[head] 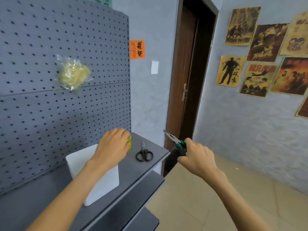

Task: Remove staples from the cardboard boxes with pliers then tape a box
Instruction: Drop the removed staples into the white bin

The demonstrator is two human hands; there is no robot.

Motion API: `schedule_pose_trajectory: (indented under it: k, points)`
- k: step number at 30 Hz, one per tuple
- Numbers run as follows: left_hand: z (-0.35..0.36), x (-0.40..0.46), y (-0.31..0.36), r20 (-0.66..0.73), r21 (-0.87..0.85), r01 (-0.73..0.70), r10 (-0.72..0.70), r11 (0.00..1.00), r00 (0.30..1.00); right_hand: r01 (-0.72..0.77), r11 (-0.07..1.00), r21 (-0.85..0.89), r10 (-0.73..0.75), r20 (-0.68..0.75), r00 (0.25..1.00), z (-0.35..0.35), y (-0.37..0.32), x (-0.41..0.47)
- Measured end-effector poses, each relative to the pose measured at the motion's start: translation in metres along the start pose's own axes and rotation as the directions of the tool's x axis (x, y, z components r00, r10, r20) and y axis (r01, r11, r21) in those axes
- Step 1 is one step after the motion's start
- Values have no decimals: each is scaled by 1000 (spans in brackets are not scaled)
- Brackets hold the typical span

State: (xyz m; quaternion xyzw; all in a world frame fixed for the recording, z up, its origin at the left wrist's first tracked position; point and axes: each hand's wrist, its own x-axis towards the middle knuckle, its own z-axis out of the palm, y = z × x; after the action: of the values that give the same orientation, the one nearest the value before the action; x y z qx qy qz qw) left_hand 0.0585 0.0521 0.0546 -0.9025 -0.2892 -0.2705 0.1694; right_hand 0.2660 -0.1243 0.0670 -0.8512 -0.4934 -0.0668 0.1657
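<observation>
Green-sleeved handles sit clamped in your right hand (195,157), fingers curled round the pliers (175,141) just off the right edge of the grey shelf (150,164). Their long axis runs from your fist up and to the left, the narrow nose pointing toward the door frame (173,80); the jaws look closed or nearly so, though blur prevents a firm finding. Your left hand (113,145) is over a yellow-green object (129,142) at the back of the shelf, against the pegboard (66,97). Most of that object is covered, so I cannot confirm it is the tape roll, nor whether your fingers are gripping it or merely resting on it. The two hands are well apart.

Handling assessment: the pliers should be rigid and fairly heavy for their size, with sleeves that give secure purchase; hold them well back on the handles for leverage, and keep the pointed nose turned away from your other hand. The object under your left hand, if it is tape, should be light and stiff (best taken round its outer rim).

Surroundings: black-handled scissors (144,153) lie flat on the shelf between your hands, blades pointing away from you. A white container (100,184) stands on the shelf below your left wrist. A clear bag (73,74) of pale yellow contents hangs on the pegboard. No cardboard box is in view.
</observation>
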Motion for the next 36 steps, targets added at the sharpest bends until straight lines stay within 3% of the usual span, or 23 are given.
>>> schedule_pose_trajectory:
  k: [6, 16, 26, 36]
  points:
    - [-4, -7, -48, -2, 173, 221, -224, 960, 975, 271, 960, 62, -276, 77, 958, 31, -41, 76]
    - [-18, -64, -71, 1, 372, 446, -481, 814, 877, 603, 776, 186, -629, 157, 761, 75, -114, 106]
    - [-30, -97, -65, -34, 448, 527, -576, 722, 817, 675, 677, 292, -734, 197, 650, 91, -140, 106]
    - [-47, -120, -64, -39, 507, 538, -606, 673, 795, 703, 657, 273, -754, 222, 618, 93, -158, 97]
